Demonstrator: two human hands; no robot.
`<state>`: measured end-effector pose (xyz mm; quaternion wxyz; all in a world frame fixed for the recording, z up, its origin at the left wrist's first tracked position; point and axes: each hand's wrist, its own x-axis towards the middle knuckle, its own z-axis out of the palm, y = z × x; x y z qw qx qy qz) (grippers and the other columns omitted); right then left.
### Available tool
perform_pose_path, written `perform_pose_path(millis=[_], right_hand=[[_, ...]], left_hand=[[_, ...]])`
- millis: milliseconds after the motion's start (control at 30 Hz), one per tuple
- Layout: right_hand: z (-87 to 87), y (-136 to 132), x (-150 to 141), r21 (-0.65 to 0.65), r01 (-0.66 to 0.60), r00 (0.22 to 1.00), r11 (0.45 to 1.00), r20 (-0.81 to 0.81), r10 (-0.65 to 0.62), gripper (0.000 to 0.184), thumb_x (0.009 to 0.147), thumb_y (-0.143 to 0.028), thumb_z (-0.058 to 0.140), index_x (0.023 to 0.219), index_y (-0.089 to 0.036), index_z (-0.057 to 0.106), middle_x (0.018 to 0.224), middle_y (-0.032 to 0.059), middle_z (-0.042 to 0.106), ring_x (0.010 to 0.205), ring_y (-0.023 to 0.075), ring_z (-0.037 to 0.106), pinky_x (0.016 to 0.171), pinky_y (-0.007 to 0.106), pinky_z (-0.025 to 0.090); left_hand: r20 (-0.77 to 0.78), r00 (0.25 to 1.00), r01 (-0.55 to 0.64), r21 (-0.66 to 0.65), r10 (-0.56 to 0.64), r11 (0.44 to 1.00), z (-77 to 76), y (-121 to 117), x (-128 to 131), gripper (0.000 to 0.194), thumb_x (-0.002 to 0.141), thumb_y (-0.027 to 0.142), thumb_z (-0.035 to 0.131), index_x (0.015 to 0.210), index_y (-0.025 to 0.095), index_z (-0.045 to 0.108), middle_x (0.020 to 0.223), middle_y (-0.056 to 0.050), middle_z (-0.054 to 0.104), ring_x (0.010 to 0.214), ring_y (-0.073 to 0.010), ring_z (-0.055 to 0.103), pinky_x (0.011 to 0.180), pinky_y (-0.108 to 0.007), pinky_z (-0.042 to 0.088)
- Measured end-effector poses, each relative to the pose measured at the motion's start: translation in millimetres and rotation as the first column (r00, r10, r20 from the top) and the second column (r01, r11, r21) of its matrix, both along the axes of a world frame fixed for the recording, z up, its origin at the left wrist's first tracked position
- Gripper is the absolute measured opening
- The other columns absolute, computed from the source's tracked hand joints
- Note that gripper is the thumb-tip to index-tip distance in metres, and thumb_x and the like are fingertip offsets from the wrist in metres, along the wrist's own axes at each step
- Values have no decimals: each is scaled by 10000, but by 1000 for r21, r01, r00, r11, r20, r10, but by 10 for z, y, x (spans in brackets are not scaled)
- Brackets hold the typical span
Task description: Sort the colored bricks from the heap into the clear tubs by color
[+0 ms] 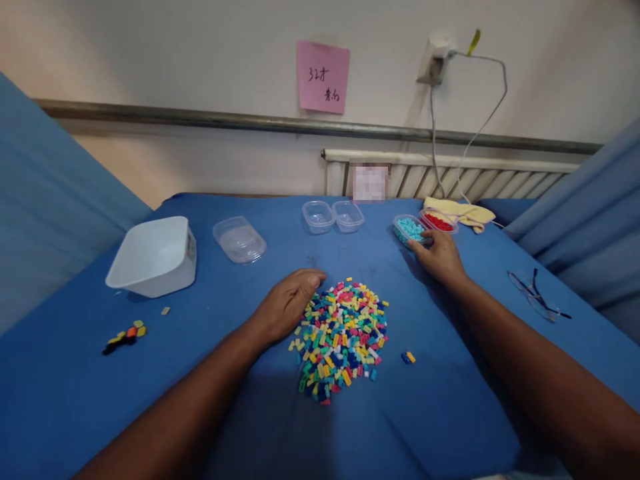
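Observation:
A heap of small colourful toy building bricks lies in the middle of the blue cloth. My left hand rests along the heap's left edge, fingers stretched out and nothing visibly held. Farther right, my right hand grips the near right corner of a clear plastic tub of light blue bricks, thumb at its side and fingertips by the rim. Touching that tub is a second clear tub with red bricks, partly behind my fingers. Two bare clear tubs, a left one and a right one, stand behind the heap.
At left are a white plastic bin, stacked clear lids and a small black-and-yellow item. Glasses lie at right; a yellow cloth sits behind the tubs. A blue-and-yellow brick pair lies right of the heap.

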<state>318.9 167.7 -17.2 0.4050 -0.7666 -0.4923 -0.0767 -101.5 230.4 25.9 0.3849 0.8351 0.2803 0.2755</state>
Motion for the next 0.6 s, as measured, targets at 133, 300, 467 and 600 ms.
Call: perform_pose_path(millis=[133,300,467,600], right_hand=[[-33,192,14,14,55,999,998,-2,-55,588,892,-709,701,1105,-162,735,1124,208,769,1122,383,688,1058,586,552],[-101,318,19,42,104,995,994,-10,-104,602,903,-704,681,1126,-147,732,1147,227,768,1162,399,674,1072,625,536],[-150,359,24,68,139,990,988,-26,-138,604,912,-680,683,1154,-128,724,1217,260,745,1246,409,642,1122,620,499],[-164,377,23,85,157,987,984,-42,-154,597,925,-674,677,1179,-135,708,1235,248,723,1282,400,615,1142,622,480]], left_hand=[[12,1000,14,9,-14,1000,20,-12,-3,544,1165,597,414,1285,203,769,1380,-99,753,1321,-263,687,1228,-425,514],[-1,998,59,46,-59,997,32,-29,-5,527,1183,554,397,1260,178,759,1332,-102,760,1269,-251,695,1187,-427,528],[-19,998,65,66,-64,996,6,-22,2,514,1195,532,385,1239,183,760,1330,-92,757,1252,-240,691,1162,-409,525],[-13,997,72,77,-72,994,-16,-22,7,513,1197,524,387,1208,178,766,1305,-89,759,1231,-234,692,1149,-391,524]])
